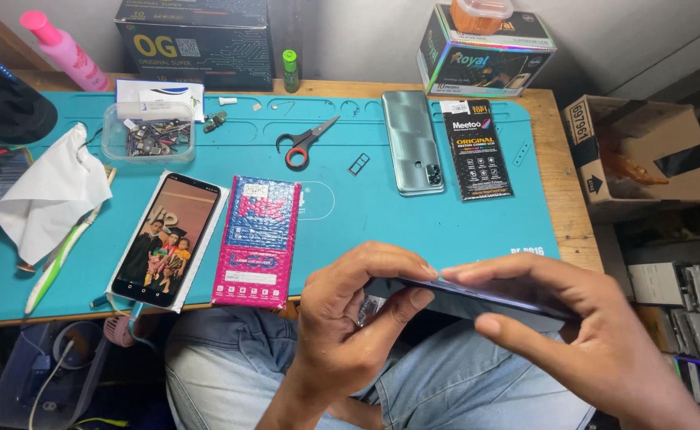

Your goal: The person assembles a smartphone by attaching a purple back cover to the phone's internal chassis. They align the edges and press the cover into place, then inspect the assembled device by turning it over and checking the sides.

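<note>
A thin dark slab-shaped phone (477, 296), seen nearly edge-on, is being held over the person's lap just in front of the desk's near edge, so its face and back are hard to make out. The left hand (350, 318) is gripping its left end, fingers curled over the top and thumb pressing from below, and a small pale printed piece is showing beside that thumb, too small to identify. The right hand (581, 326) is clasping the right part, fingers lying flat along the upper edge and thumb underneath, hiding that end of the phone; the wrist is running out of the picture at the bottom. Beneath them, jeans-covered legs (230, 374) are filling the lower picture. On the teal work mat (366, 215), a pink bubble-wrap packet (257, 240) is lying just beside a lit black phone (167, 237) resting on a white sheet. Farther back, a grey-green phone (411, 141) is lying face down beside a flat black printed packet (477, 149), with red-handled scissors (306, 142) and a small SIM tray (359, 164) near them. A clear plastic tub of small parts (148, 132) and a crumpled white cloth (47, 191) are sitting to the left.
</note>
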